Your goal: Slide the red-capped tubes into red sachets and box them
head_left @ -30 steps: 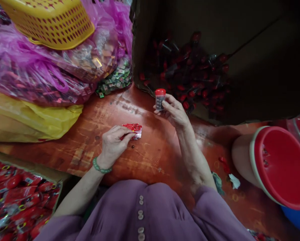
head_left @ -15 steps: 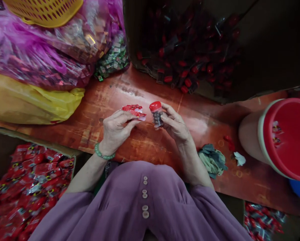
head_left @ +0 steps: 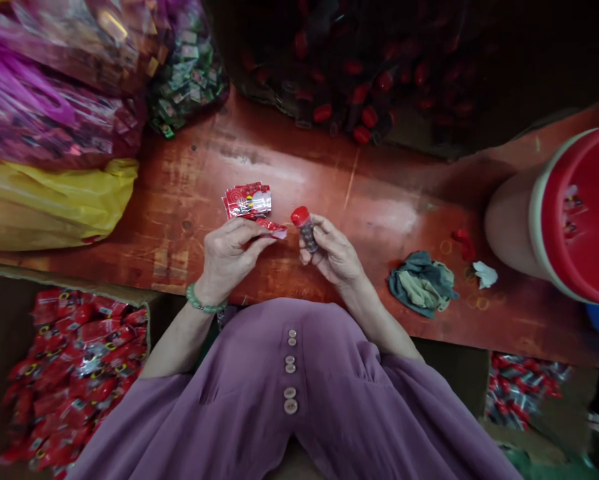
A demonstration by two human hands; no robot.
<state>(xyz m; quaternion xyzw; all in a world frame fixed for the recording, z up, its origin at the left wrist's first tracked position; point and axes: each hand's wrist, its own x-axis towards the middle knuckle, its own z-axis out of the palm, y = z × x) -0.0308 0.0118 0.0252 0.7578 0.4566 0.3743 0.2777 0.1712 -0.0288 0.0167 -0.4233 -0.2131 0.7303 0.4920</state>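
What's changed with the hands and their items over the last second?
The right hand has brought the small clear red-capped jar of dark balls toward the person and the left hand, tipping it from upright so its cap leans left. The left hand has drawn one shiny red printed wrapper clear of the flat red wrapper stack. Neither item was let go. The stack and the pale round bucket stayed put.
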